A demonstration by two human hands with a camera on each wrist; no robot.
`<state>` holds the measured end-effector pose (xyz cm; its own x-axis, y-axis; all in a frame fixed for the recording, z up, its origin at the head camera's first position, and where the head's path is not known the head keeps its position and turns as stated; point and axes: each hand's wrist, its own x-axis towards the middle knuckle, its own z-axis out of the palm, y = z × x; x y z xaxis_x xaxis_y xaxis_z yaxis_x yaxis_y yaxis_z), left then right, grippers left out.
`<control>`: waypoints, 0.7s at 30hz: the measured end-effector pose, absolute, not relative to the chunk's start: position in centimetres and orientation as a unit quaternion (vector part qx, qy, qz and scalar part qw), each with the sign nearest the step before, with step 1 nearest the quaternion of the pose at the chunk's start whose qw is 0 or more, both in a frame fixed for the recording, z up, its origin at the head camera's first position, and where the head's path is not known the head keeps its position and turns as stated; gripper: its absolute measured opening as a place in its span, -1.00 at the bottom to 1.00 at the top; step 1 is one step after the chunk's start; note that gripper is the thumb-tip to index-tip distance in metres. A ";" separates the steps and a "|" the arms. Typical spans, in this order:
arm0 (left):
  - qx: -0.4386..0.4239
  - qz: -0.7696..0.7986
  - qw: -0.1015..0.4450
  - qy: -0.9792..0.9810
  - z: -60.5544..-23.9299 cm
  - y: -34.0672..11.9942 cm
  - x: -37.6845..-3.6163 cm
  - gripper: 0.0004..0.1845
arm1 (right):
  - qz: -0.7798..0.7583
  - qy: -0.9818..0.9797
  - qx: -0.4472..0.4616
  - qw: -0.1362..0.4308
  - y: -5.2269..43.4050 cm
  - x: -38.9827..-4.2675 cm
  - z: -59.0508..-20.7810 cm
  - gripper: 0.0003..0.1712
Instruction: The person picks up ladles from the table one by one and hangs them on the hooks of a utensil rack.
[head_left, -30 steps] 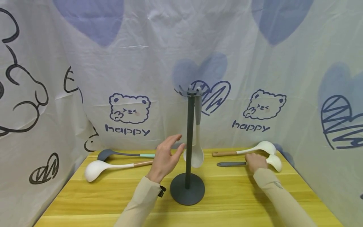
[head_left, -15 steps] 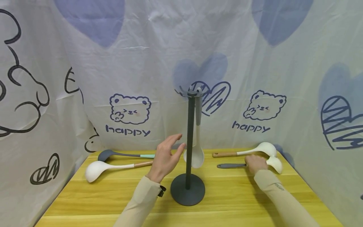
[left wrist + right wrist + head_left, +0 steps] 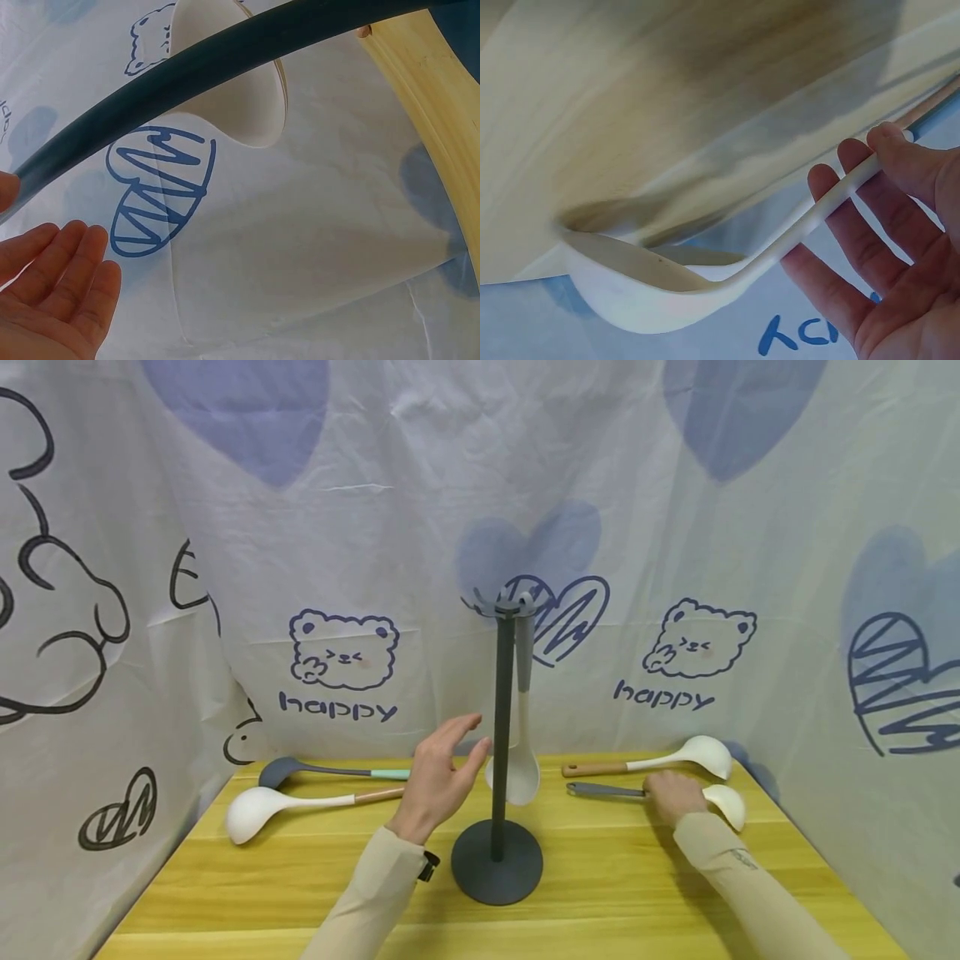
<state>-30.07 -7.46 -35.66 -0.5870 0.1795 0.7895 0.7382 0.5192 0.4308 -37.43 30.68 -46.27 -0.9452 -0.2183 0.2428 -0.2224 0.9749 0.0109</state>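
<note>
A dark grey stand (image 3: 501, 727) rises from a round base (image 3: 497, 862) at the table's middle. A ladle with a grey handle and white bowl (image 3: 517, 768) hangs from its top. My left hand (image 3: 444, 767) is held open beside the pole, palm toward it, touching nothing; the left wrist view shows the open palm (image 3: 52, 296) under the dark pole (image 3: 210, 75) and the hanging bowl (image 3: 232, 82). My right hand (image 3: 671, 793) grips a second grey-handled white ladle (image 3: 726, 803) at the right. In the right wrist view my fingers (image 3: 881, 199) curl round its white stem, its bowl (image 3: 630, 296) above the table.
A white ladle with a wooden handle (image 3: 675, 756) lies behind my right hand. At the left lie a grey ladle with a teal handle (image 3: 315, 768) and a white ladle with a wooden handle (image 3: 285, 800). Printed cloth walls (image 3: 337, 527) close in the wooden table (image 3: 600, 893).
My right hand has tilted its ladle, so the grey handle end has risen a little off the table. The left hand has stayed in place beside the pole.
</note>
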 end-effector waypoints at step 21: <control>-0.289 -0.401 0.364 -0.789 -35.4 -7.4 -30.1 -0.64 | 0.074 -0.965 0.157 0.199 28.8 -37.6 -43.9 -0.89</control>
<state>-30.12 -7.36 -35.37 -0.5676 0.1633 0.8069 0.7481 0.5115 0.4227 -37.65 28.77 -43.90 -0.8719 -0.2736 0.4062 -0.3322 0.9398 -0.0800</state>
